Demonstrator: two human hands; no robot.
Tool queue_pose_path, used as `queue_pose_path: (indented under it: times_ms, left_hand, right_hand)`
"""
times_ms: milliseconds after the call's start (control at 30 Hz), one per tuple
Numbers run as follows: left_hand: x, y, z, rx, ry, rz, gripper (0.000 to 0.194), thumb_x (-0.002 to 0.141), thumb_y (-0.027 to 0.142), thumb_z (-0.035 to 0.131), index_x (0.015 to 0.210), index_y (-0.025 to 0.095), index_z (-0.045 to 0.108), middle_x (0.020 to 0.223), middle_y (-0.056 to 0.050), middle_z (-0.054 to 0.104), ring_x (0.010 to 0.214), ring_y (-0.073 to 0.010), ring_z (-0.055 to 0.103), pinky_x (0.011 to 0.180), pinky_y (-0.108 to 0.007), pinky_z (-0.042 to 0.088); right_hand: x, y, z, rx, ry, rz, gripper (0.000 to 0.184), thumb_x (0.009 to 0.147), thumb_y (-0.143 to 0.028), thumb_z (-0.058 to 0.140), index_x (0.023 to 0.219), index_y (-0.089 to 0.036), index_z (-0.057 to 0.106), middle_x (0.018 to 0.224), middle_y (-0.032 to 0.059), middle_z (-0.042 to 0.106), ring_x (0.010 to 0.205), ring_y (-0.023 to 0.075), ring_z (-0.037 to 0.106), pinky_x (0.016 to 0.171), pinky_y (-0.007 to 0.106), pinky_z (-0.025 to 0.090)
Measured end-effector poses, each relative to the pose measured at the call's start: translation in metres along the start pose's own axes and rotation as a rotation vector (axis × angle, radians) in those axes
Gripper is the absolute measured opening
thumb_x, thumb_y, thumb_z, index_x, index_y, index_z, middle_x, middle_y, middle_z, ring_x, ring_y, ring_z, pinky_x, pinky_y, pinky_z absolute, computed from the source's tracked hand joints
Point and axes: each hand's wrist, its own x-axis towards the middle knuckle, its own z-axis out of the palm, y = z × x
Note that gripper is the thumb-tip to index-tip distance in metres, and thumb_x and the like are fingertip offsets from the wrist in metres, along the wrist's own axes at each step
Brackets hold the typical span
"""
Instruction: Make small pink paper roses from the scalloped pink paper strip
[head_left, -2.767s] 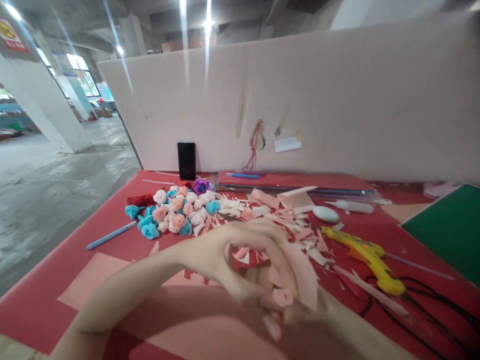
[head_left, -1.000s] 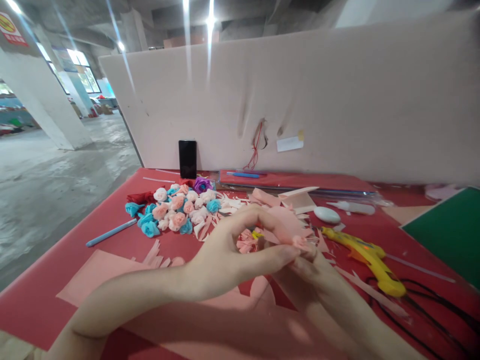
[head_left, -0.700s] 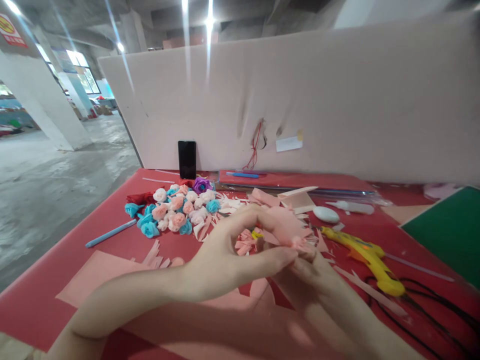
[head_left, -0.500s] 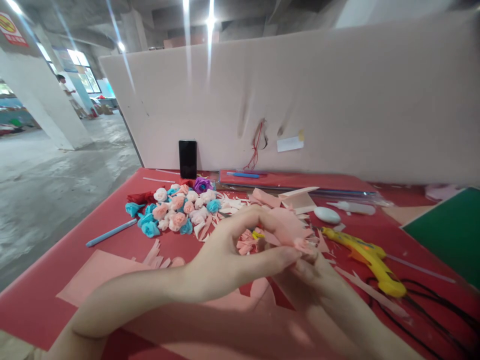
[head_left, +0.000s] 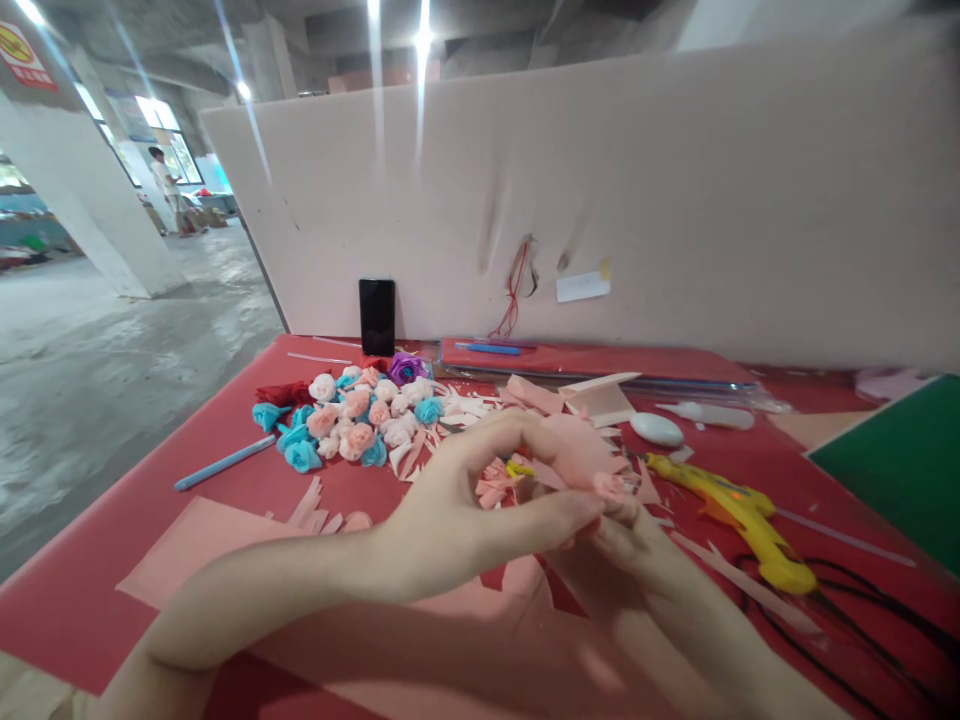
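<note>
My left hand (head_left: 465, 500) curls above the red table (head_left: 90, 590), thumb and forefinger pinched on a small pink paper flower (head_left: 592, 475). My right hand (head_left: 622, 560) comes up from below and grips the same pink paper flower at its base. A strip of pink paper fans out behind my fingers. A pile of finished paper roses (head_left: 352, 420) in pink, white and blue lies to the left, beyond my hands.
A yellow glue gun (head_left: 739, 515) with black cable lies to the right. Pink paper scraps (head_left: 487, 410) litter the middle. A blue pen (head_left: 223, 464), a black phone (head_left: 376, 316) against the white board, a white oval object (head_left: 655, 428) and a green sheet (head_left: 900, 465) are nearby. A person stands far off at left.
Both hands have lifted from the table and now hold the pink paper flower up between them; over the last second they stay nearly still. A distant person walked into view at left.
</note>
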Motion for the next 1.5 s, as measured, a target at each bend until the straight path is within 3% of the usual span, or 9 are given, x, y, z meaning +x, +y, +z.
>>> queue_pose_path:
  times_ms: [100,333,533,767,1033,1233,1367,1500]
  left_hand:
    - [0.001,0.0,0.001,-0.076,-0.013,-0.028,0.009,0.077,0.014,0.06,0.073,0.015,0.052,0.07,0.002,0.053,0.06,-0.0065,0.049,0.053,-0.018,0.04]
    - [0.003,-0.003,0.0,-0.183,-0.021,-0.101,0.011,0.078,0.018,0.06,0.073,0.015,0.052,0.067,0.001,0.056,0.058,-0.0082,0.055,0.056,-0.021,0.047]
    - [0.004,-0.005,-0.001,-0.146,-0.01,-0.072,0.011,0.08,0.019,0.06,0.071,0.015,0.054,0.067,0.003,0.055,0.057,-0.0074,0.057,0.056,-0.02,0.048]
    - [0.003,-0.008,-0.001,-0.186,-0.03,-0.1,0.018,0.079,0.028,0.064,0.072,0.015,0.053,0.067,0.002,0.057,0.056,-0.0094,0.059,0.057,-0.024,0.051]
    - [0.002,-0.007,-0.002,-0.131,-0.031,-0.104,0.012,0.078,0.021,0.061,0.073,0.016,0.051,0.068,0.001,0.055,0.057,-0.0109,0.058,0.057,-0.027,0.05]
    - [0.001,-0.005,-0.001,0.075,0.065,0.039,0.011,0.071,0.015,0.066,0.07,0.016,0.056,0.077,0.0,0.056,0.075,-0.0132,0.054,0.073,-0.029,0.045]
    - [0.001,-0.003,0.0,0.077,0.024,0.152,0.012,0.072,0.012,0.067,0.071,0.017,0.057,0.076,0.001,0.058,0.081,-0.0132,0.053,0.083,-0.029,0.041]
    - [0.001,0.0,-0.001,0.058,-0.04,0.19,0.009,0.079,0.014,0.062,0.072,0.017,0.058,0.076,0.001,0.058,0.077,-0.0113,0.052,0.083,-0.027,0.041]
  right_hand:
    - [-0.001,-0.001,0.002,0.002,0.03,0.004,0.02,0.053,-0.042,0.083,0.064,-0.028,0.074,0.067,0.0008,0.066,0.071,0.016,0.059,0.076,0.028,0.05]
    - [-0.007,-0.002,0.005,0.033,0.241,0.053,0.025,0.042,-0.04,0.086,0.058,-0.028,0.071,0.068,-0.0005,0.064,0.067,0.0149,0.056,0.069,0.025,0.052]
    - [-0.011,-0.002,0.006,-0.011,0.155,0.028,0.018,0.057,-0.042,0.08,0.068,-0.029,0.075,0.071,0.0006,0.063,0.063,0.0133,0.051,0.064,0.023,0.05]
    - [-0.012,-0.006,0.011,0.002,0.182,-0.006,0.021,0.047,-0.044,0.085,0.056,-0.029,0.072,0.053,-0.0025,0.051,0.053,0.0102,0.043,0.051,0.019,0.044]
    - [-0.01,-0.001,0.006,-0.017,0.167,-0.029,0.017,0.051,-0.039,0.084,0.061,-0.03,0.073,0.055,-0.003,0.054,0.054,0.0099,0.045,0.055,0.02,0.045]
    - [-0.005,-0.002,0.004,-0.111,0.152,-0.124,0.02,0.049,-0.041,0.085,0.064,-0.03,0.075,0.062,0.0015,0.066,0.06,0.0163,0.056,0.061,0.029,0.049]
    - [-0.003,-0.003,0.003,-0.183,0.14,-0.191,0.022,0.052,-0.047,0.082,0.067,-0.033,0.076,0.064,0.0016,0.068,0.061,0.0175,0.058,0.059,0.029,0.049]
    - [-0.002,-0.004,0.003,-0.245,0.122,-0.235,0.018,0.055,-0.049,0.081,0.065,-0.035,0.076,0.064,0.0013,0.069,0.062,0.0187,0.059,0.061,0.031,0.049]
